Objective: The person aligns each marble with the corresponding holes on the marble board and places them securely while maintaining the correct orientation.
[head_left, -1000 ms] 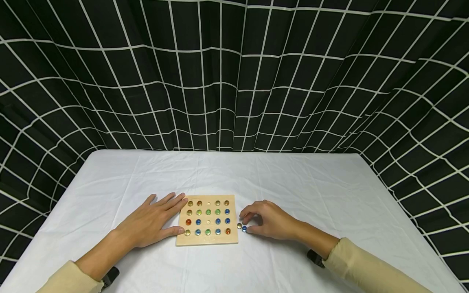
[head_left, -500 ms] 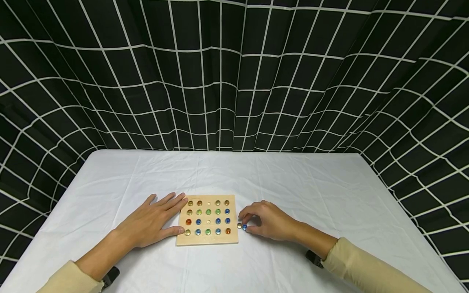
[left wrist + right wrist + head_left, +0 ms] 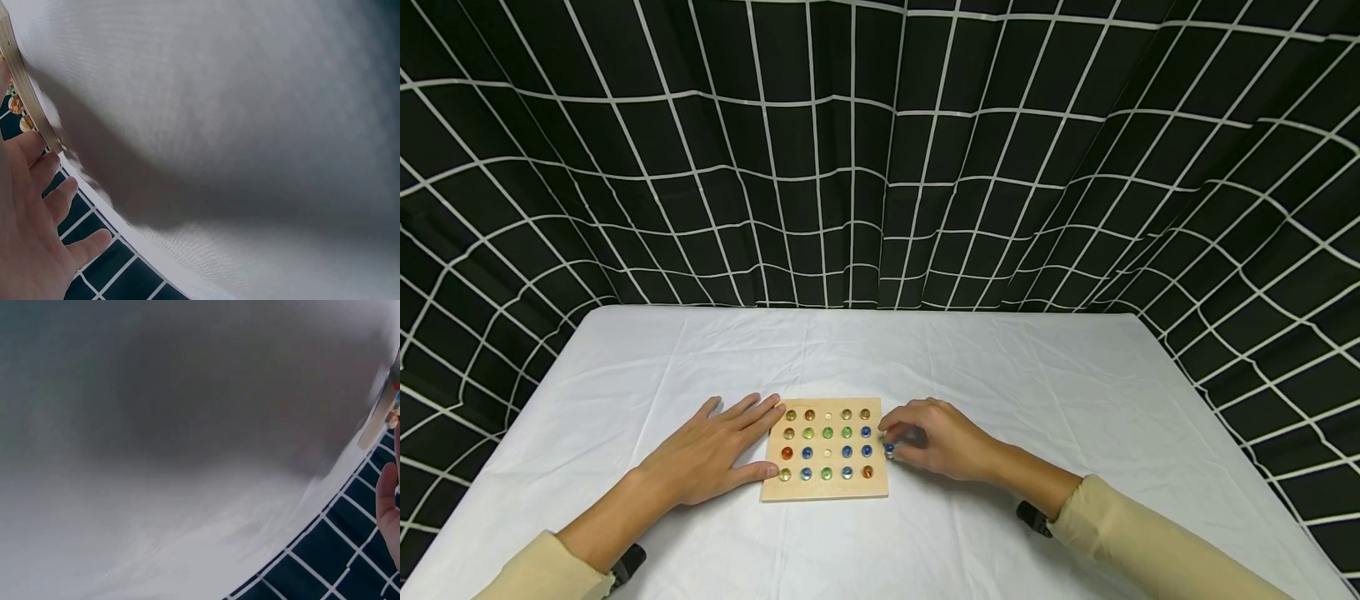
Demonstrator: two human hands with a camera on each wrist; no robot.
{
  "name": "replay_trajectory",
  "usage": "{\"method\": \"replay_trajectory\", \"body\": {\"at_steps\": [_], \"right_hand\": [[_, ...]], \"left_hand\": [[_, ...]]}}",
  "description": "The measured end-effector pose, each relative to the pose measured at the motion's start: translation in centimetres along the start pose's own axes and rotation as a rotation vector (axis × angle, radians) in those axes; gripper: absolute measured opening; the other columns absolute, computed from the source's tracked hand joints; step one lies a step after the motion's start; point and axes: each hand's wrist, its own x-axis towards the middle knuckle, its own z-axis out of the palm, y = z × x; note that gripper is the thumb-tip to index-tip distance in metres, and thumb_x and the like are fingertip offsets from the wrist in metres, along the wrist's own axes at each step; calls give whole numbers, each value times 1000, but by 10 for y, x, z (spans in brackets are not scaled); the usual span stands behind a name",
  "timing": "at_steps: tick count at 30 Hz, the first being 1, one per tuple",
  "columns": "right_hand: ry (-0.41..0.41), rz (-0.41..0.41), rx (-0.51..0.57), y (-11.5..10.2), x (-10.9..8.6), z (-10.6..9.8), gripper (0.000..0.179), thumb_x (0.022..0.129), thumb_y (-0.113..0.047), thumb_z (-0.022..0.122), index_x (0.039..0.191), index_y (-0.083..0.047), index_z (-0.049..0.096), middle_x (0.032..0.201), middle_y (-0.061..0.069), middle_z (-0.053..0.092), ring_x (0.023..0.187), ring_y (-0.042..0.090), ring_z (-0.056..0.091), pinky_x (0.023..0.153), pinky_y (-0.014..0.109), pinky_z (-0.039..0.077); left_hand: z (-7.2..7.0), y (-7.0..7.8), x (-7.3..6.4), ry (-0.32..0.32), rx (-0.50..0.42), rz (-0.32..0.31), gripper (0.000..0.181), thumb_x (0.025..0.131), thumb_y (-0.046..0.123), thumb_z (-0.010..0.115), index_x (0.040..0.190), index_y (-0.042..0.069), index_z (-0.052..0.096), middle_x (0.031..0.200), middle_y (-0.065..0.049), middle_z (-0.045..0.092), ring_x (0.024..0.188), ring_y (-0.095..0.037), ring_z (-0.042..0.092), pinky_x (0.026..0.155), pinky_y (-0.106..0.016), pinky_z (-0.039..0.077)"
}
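A light wooden board [image 3: 824,489] bears rows of small glass marbles, gold, red, green and blue, with two bare spots in its middle column. My left hand [image 3: 718,452] lies with straight, spread fingers at the board's left side, fingertips and thumb on its edge. My right hand [image 3: 943,440] is at the board's right edge, thumb and fingers curled and pinching a blue glass marble [image 3: 889,451]. The loose gold marble seen there before does not show now. In the left wrist view the board's side [image 3: 28,87] is beside the left hand's fingers [image 3: 59,200].
A white cloth [image 3: 1015,367] with creases covers the table. Black curtains with a white grid [image 3: 880,167] hang behind and at both sides. In the right wrist view the board's edge [image 3: 375,425] shows at the far right.
My right hand has moved left and slightly away from the body, bringing the blue marble to the board's right edge. The gold marble has gone from sight. My left hand stays put.
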Motion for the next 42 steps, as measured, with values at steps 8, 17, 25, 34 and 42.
{"method": "replay_trajectory", "body": {"at_steps": [8, 17, 25, 34, 42], "right_hand": [[0, -27, 47, -8, 12, 7, 31, 87, -9, 77, 117, -10, 68, 101, -10, 74, 103, 5, 64, 100, 43, 46], [14, -47, 69, -18, 25, 21, 29, 89, -9, 75, 117, -10, 68, 101, -10, 74, 104, 5, 62, 100, 37, 45], [-27, -60, 42, -28, 39, 26, 30, 90, -13, 75, 119, -9, 67, 102, -9, 74, 104, 5, 62, 101, 35, 45], [-54, -81, -1, -35, 51, 31, 29, 90, -13, 75, 118, -9, 69, 100, -10, 74, 100, 2, 63, 101, 32, 45], [-63, -116, -85, -39, 55, 35, 29, 90, -15, 75, 119, -10, 70, 102, -9, 74, 99, 4, 62, 97, 30, 47]], "left_hand": [[0, 0, 1, -9, 0, -7, 81, 95, 72, 40, 154, 16, 40, 158, -2, 39, 144, -28, 36, 110, -64, 30], [0, 0, 1, -11, 2, -2, 81, 95, 71, 40, 154, 16, 41, 157, -2, 40, 143, -28, 37, 109, -65, 30], [-1, 0, 1, -31, -6, -12, 81, 95, 72, 40, 155, 17, 39, 158, -2, 38, 144, -28, 36, 110, -65, 29], [-2, 0, 1, -33, -19, -5, 80, 96, 70, 40, 155, 17, 38, 158, -2, 38, 144, -28, 36, 110, -65, 29], [-1, -1, 0, -42, -6, -11, 81, 95, 72, 38, 155, 17, 38, 158, -1, 37, 144, -27, 36, 110, -65, 29]]}}
